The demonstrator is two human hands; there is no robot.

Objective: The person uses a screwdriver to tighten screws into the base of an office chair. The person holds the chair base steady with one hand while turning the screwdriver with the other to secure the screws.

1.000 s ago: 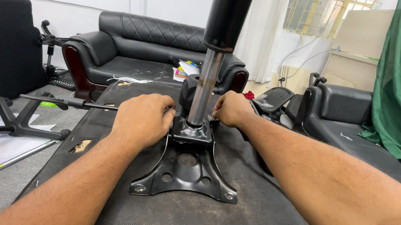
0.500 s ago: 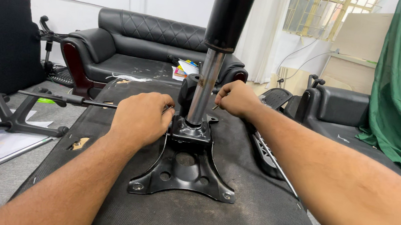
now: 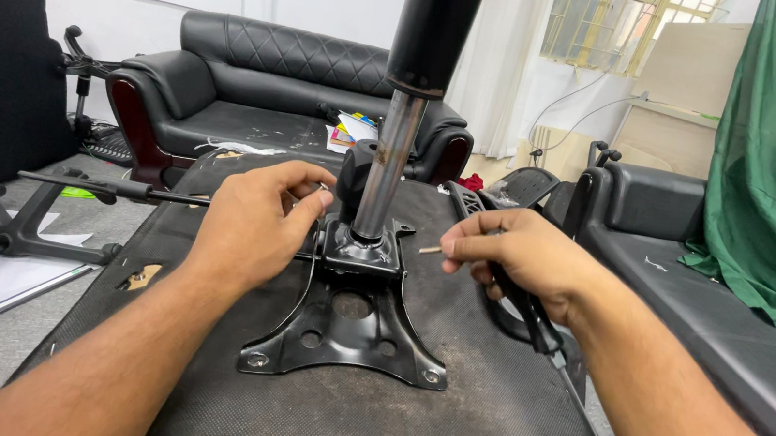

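A black metal chair plate (image 3: 346, 325) lies on an upturned mesh seat (image 3: 443, 419) that serves as the worktop, and a gas cylinder (image 3: 392, 165) stands upright in its centre socket. The left hand (image 3: 251, 227) is curled loosely beside the socket, fingers near a black knob (image 3: 355, 170) and a thin lever rod (image 3: 109, 187) that runs off to the left. A small pale pin (image 3: 430, 249) is pinched between thumb and forefinger of the right hand (image 3: 525, 258), held just to the right of the socket and apart from it. For clean work, the plate is best steadied by the left hand while the pin is kept level with its hole, which cannot be seen here.
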